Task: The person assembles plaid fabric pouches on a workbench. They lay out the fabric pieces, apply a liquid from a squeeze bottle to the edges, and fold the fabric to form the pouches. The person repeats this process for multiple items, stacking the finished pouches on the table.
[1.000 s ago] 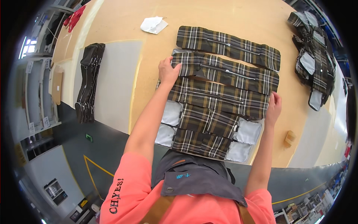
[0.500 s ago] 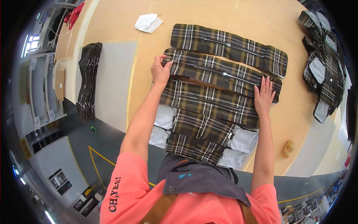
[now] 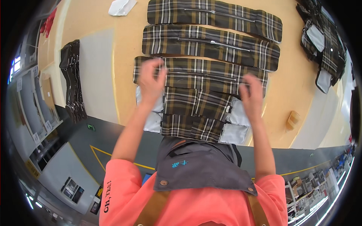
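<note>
Three long plaid fabric strips with zippers lie one behind another: a far strip [image 3: 226,17], a middle strip [image 3: 196,41] and a near strip [image 3: 203,71]. My left hand [image 3: 151,83] is over the left end of the near strip, fingers bent, thumb apart, nothing visible in it. Towards that strip's right end is my right hand [image 3: 252,94], blurred, with curled fingers apart from the thumb. Whether either hand touches the fabric is unclear. Nearer my body lie plaid pocket pieces [image 3: 181,101] with silvery-white pocket linings [image 3: 233,133] at both sides.
The tan table [image 3: 128,41] ends just before my apron [image 3: 203,169]. A stack of dark zippered pieces [image 3: 71,79] lies left. Plaid pieces with white linings [image 3: 328,45] are heaped far right. A white piece [image 3: 121,6] and a small tan block [image 3: 292,119] also lie there.
Both hands have left the middle strip and come nearer my body, over the near strip. The middle strip now lies farther from the near one. The view has shifted too.
</note>
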Demonstrator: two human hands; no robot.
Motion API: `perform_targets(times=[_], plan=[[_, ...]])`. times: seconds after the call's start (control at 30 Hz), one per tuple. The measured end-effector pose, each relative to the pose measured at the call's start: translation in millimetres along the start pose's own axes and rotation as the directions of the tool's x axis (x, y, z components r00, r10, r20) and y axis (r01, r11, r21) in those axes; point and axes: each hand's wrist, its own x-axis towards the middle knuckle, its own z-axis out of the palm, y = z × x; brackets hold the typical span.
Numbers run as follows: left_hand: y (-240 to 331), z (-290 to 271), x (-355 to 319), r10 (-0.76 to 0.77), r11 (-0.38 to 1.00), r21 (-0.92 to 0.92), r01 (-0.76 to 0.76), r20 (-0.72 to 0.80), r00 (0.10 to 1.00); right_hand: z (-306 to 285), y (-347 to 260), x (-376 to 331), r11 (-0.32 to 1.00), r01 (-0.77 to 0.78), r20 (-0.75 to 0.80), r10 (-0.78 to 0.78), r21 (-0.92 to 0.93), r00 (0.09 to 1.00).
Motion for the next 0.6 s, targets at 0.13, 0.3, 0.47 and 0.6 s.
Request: perform_targets(times=[0.13,0.3,0.47,0.6], plan=[[54.8,17.7,-94.8,-0.049,0.994,-0.064,0.084,0.43,0.901,45.6,-55.6,-65.9,0.996,-0.056,0.315,0.031,0.072,0.949],[43.1,43.4,-135.5,0.038,0.999,0.023,-0.049,0.364,0.931,84.2,-74.8,-82.0,0.973,0.103,0.28,-0.042,-0.207,0.959],[32.3,47.5,-145.2,0.091,0.996,-0.035,-0.084,0.34,0.936,101.8,-61.8,-93.2,0.959,0.185,0.193,-0.144,-0.214,0.971],[36.2,25.6,-133.7,0.003,0.993,-0.117,0.027,0.25,0.968,85.7,-62.4,-95.1,0.994,0.101,0.062,-0.104,0.05,0.993]])
